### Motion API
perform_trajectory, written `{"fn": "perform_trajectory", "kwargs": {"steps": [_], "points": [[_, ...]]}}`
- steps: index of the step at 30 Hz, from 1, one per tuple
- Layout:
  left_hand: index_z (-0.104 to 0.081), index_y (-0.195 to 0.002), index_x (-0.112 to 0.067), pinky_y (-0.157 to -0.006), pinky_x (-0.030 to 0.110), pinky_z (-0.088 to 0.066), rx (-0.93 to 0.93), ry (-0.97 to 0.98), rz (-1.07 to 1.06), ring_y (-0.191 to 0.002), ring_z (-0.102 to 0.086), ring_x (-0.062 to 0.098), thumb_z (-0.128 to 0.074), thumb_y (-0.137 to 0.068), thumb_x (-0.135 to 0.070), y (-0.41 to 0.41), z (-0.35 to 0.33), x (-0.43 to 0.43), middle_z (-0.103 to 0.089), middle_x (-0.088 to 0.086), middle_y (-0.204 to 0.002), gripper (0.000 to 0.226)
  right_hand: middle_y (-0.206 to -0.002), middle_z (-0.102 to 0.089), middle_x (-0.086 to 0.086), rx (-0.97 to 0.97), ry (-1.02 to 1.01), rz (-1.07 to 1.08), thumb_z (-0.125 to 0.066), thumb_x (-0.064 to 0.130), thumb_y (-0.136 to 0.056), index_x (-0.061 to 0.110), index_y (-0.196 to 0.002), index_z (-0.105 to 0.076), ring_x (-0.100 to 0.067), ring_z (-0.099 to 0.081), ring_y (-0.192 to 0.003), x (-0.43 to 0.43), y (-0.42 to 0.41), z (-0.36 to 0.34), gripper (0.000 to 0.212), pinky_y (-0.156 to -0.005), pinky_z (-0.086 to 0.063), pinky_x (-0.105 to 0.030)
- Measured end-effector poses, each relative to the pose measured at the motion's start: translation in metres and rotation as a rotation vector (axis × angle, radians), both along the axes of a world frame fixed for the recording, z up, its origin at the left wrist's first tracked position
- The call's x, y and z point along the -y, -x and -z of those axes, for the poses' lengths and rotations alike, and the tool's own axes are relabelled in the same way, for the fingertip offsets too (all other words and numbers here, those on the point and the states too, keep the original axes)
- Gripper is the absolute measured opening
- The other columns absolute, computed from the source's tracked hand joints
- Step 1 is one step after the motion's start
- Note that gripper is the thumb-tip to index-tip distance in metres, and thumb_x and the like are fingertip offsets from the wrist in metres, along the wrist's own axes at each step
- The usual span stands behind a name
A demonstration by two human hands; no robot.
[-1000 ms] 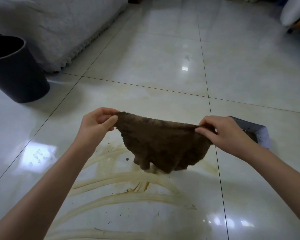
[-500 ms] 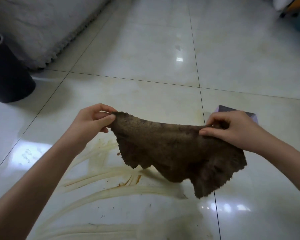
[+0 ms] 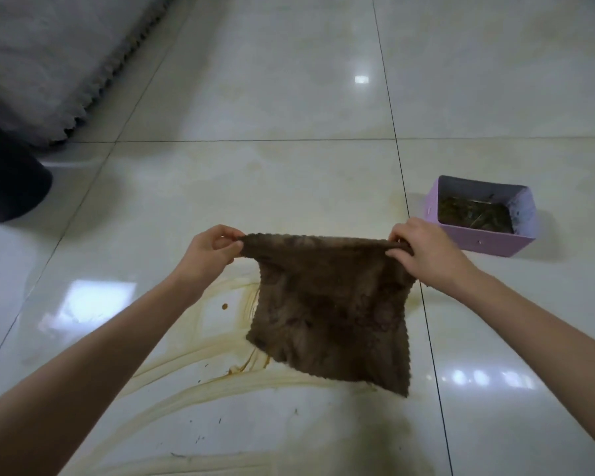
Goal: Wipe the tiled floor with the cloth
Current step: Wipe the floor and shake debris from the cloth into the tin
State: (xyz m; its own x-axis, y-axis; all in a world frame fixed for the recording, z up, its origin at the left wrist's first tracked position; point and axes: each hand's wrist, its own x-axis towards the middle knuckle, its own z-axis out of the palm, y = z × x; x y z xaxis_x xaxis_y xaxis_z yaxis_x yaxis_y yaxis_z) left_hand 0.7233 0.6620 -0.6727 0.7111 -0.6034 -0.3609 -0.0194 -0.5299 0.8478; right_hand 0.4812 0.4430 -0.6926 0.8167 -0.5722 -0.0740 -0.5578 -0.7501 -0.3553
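Brown cloth [image 3: 327,310] hangs spread above the tan smears [image 3: 220,379] on the tiled floor [image 3: 255,97], its top corners pinched by the left hand [image 3: 208,255] and right hand [image 3: 423,254]; already soiled, it may spread the smears wider

The tiled floor [image 3: 289,97] is glossy and pale cream, crossed by thin dark grout lines, with bright patches of reflected light. Yellow-brown smears [image 3: 220,383] curve in long streaks across the near tiles, with a small brown drop [image 3: 224,306] beside them and dark specks [image 3: 198,439] scattered nearer the camera. On the right a lilac box [image 3: 488,242] stands on a tile, with dark debris inside it. At the left edge sits a dark round bin [image 3: 7,187]. Behind the bin, a white scalloped bedspread [image 3: 49,63] reaches down to the floor.
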Motion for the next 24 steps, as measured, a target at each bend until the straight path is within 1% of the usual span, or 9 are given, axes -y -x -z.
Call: {"fn": "perform_trajectory", "kwargs": {"steps": [4, 7, 9, 11, 13, 16, 18, 21, 24], "points": [[-0.063, -0.092, -0.012, -0.084, 0.031, -0.047, -0.016, -0.028, 0.122, -0.087, -0.063, 0.019, -0.056, -0.094, -0.005, 0.004, 0.015, -0.024, -0.071, 0.002, -0.086, 0.01, -0.089, -0.051, -0.004, 0.065, -0.026, -0.091, -0.068, 0.015, -0.087, 0.01, -0.094, -0.064, -0.026, -0.056, -0.078, -0.029, 0.024, 0.019, 0.009, -0.071, -0.047, -0.035], [-0.064, -0.093, -0.01, -0.078, 0.022, -0.048, -0.031, -0.104, 0.254, -0.089, -0.067, 0.013, -0.056, -0.092, -0.002, 0.011, 0.038, -0.059, -0.073, -0.001, -0.087, 0.012, -0.1, -0.053, -0.006, -0.051, -0.095, -0.23, -0.066, 0.017, -0.089, 0.009, -0.1, -0.063, -0.027, -0.058, -0.086, -0.062, 0.05, 0.047, 0.013, -0.076, -0.047, -0.036], [-0.066, -0.092, -0.012, -0.076, 0.017, -0.05, -0.034, -0.179, 0.328, -0.09, -0.068, 0.006, -0.058, -0.092, -0.002, 0.018, 0.057, -0.082, -0.073, -0.008, -0.089, 0.013, -0.11, -0.049, -0.002, -0.167, -0.142, -0.293, -0.059, 0.021, -0.093, 0.012, -0.109, -0.058, -0.022, -0.057, -0.094, -0.083, 0.065, 0.067, 0.018, -0.077, -0.043, -0.029], [-0.068, -0.091, -0.016, -0.086, 0.02, -0.05, 0.042, -0.276, 0.436, -0.095, -0.066, 0.006, -0.06, -0.092, -0.003, 0.025, 0.076, -0.098, -0.073, -0.009, -0.092, 0.016, -0.114, -0.044, 0.002, -0.287, -0.207, -0.342, -0.055, 0.028, -0.096, 0.017, -0.115, -0.053, -0.019, -0.056, -0.094, -0.099, 0.075, 0.081, 0.022, -0.073, -0.039, -0.026], [-0.07, -0.093, -0.019, -0.093, 0.026, -0.048, 0.234, -0.333, 0.561, -0.102, -0.064, 0.011, -0.061, -0.091, -0.005, 0.028, 0.092, -0.107, -0.071, -0.008, -0.104, 0.017, -0.112, -0.043, 0.006, -0.356, -0.256, -0.369, -0.055, 0.042, -0.094, 0.022, -0.116, -0.052, -0.015, -0.055, -0.089, -0.105, 0.078, 0.088, 0.029, -0.07, -0.04, -0.025], [-0.07, -0.102, -0.016, -0.096, 0.031, -0.043, 0.5, -0.369, 0.596, -0.115, -0.058, 0.021, -0.058, -0.091, -0.004, 0.025, 0.104, -0.106, -0.064, 0.0, -0.121, 0.02, -0.102, -0.05, 0.009, -0.257, -0.204, -0.253, -0.054, 0.054, -0.09, 0.022, -0.11, -0.059, -0.011, -0.054, -0.085, -0.093, 0.078, 0.088, 0.038, -0.072, -0.045, -0.024], [-0.068, -0.108, -0.015, -0.098, 0.035, -0.042, 0.59, -0.363, 0.532, -0.12, -0.053, 0.022, -0.054, -0.092, -0.003, 0.021, 0.105, -0.094, -0.06, 0.002, -0.127, 0.024, -0.108, -0.056, 0.001, -0.131, -0.075, -0.104, -0.06, 0.041, -0.091, 0.016, -0.118, -0.062, -0.017, -0.055, -0.097, -0.077, 0.071, 0.09, 0.037, -0.079, -0.047, -0.027], [-0.062, -0.12, -0.015, -0.096, 0.035, -0.042, 0.67, -0.336, 0.517, -0.121, -0.049, 0.022, -0.055, -0.094, -0.013, 0.02, 0.104, -0.064, -0.056, 0.002, -0.13, 0.027, -0.138, -0.045, -0.006, -0.265, 0.016, -0.011, -0.056, 0.03, -0.095, 0.013, -0.144, -0.039, -0.025, -0.039, -0.127, -0.057, 0.059, 0.099, 0.055, -0.101, -0.039, -0.035], [-0.048, -0.138, -0.019, -0.103, 0.036, -0.04, 0.702, -0.402, 0.606, -0.128, -0.039, 0.02, -0.053, -0.097, -0.025, 0.029, 0.111, -0.034, -0.044, 0.001, -0.141, 0.042, -0.134, -0.045, -0.004, -0.382, 0.064, -0.014, -0.054, 0.034, -0.096, 0.015, -0.145, -0.035, -0.023, -0.039, -0.126, -0.057, 0.055, 0.111, 0.055, -0.101, -0.034, -0.03]]}}
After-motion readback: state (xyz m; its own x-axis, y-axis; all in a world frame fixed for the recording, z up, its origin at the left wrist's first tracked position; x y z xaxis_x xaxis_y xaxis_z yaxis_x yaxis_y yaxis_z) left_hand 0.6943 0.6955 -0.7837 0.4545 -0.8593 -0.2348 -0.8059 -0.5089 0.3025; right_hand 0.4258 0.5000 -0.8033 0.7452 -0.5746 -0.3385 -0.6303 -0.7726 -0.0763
